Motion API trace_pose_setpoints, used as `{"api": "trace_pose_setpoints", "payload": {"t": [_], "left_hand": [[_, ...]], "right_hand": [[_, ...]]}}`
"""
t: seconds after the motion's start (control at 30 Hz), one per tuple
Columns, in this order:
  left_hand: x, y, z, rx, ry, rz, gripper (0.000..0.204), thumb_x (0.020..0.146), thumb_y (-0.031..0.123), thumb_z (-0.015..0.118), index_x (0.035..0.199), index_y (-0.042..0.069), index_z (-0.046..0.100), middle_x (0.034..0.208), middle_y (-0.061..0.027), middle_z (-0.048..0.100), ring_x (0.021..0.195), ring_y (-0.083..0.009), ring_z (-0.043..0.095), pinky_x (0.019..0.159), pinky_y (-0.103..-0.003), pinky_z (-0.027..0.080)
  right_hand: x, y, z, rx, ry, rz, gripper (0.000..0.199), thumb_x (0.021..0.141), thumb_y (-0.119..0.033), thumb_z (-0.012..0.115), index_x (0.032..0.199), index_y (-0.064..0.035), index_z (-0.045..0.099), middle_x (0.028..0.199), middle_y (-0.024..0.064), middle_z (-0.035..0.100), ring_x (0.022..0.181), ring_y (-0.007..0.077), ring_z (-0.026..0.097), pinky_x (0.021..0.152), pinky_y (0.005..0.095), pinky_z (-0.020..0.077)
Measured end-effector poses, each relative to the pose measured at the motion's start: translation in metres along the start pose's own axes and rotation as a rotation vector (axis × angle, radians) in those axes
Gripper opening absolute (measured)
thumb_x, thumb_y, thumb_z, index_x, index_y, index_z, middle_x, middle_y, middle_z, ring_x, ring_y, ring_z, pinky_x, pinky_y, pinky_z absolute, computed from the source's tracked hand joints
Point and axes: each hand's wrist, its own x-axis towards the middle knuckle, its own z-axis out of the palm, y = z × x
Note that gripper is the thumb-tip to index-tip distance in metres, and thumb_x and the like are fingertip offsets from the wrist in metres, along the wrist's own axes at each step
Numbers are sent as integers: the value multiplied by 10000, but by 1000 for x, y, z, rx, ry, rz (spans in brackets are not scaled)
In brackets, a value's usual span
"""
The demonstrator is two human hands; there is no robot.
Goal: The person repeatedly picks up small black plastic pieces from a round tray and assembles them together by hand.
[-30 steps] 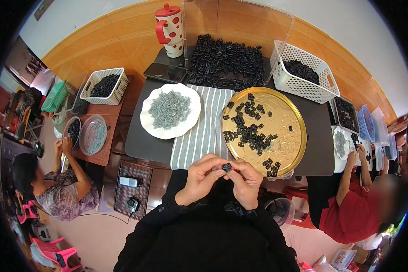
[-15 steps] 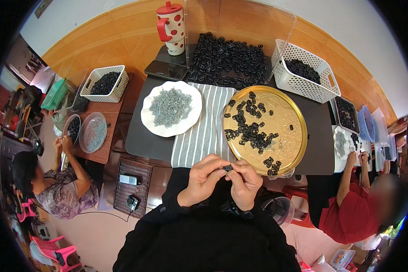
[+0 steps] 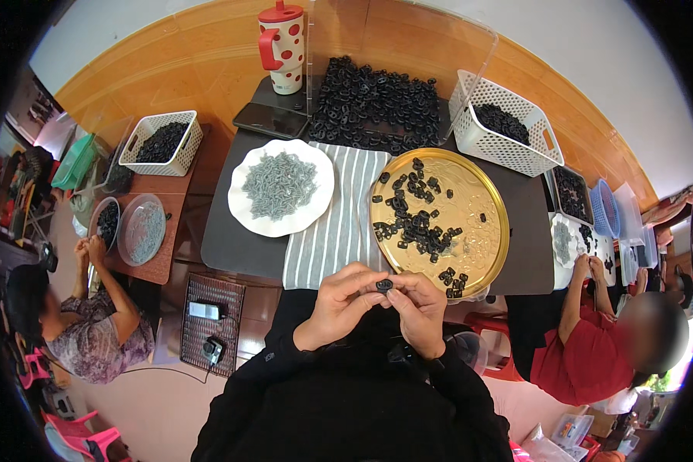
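Note:
Just in front of the table edge, a small black plastic piece point(image 3: 384, 286) is pinched between my two hands, and a rounded face with openings shows on it. My left hand point(image 3: 339, 306) grips its left side with thumb and fingers. Thumb and forefinger of my right hand point(image 3: 419, 309) close on its other side. Close beyond the right hand lies a round gold tray point(image 3: 481, 242) with scattered black plastic pieces point(image 3: 420, 229). A grey-and-white striped cloth point(image 3: 327, 258) lies beside the tray. Left of it, a white scalloped plate point(image 3: 241, 209) holds a heap of small grey screws point(image 3: 279, 185).
A large heap of black pieces point(image 3: 377, 108) fills the back, by a clear panel point(image 3: 408, 31). Around it stand a dotted tumbler point(image 3: 288, 58), a phone point(image 3: 271, 120) and a white basket point(image 3: 508, 154). Co-workers sit at left point(image 3: 100, 339) and right point(image 3: 581, 354).
The black piece has been turned between my fingers, so a rounded face with openings now shows. Both hands keep their grip. The table scene has shifted slightly left in view.

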Motion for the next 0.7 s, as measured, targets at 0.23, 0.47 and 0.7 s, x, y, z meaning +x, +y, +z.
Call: {"api": "trace_pose_setpoints", "payload": {"t": [0.23,0.47,0.7], "left_hand": [[-1,-3,-4,-4,16,3,266,823,-121,584,1076,-47,622,882,-103,587,769,-156,651,664,-238,503],[-3,-1,-3,10,22,-25,236,811,-97,609,1035,-32,643,859,-99,606,722,-144,625,632,-234,476],[-6,-8,-3,26,62,33,231,808,-76,622,1033,-33,655,842,-79,600,683,-119,562,596,-229,450]], "right_hand": [[0,5,4,-8,7,-39,183,851,86,550,1029,67,588,918,120,614,760,145,602,697,246,494],[0,-2,3,-16,-27,-4,155,878,64,553,1025,44,600,905,66,589,783,97,579,722,225,467],[0,-7,6,-57,-57,-6,165,878,71,550,1038,47,581,916,73,578,783,101,574,724,223,467]]}}
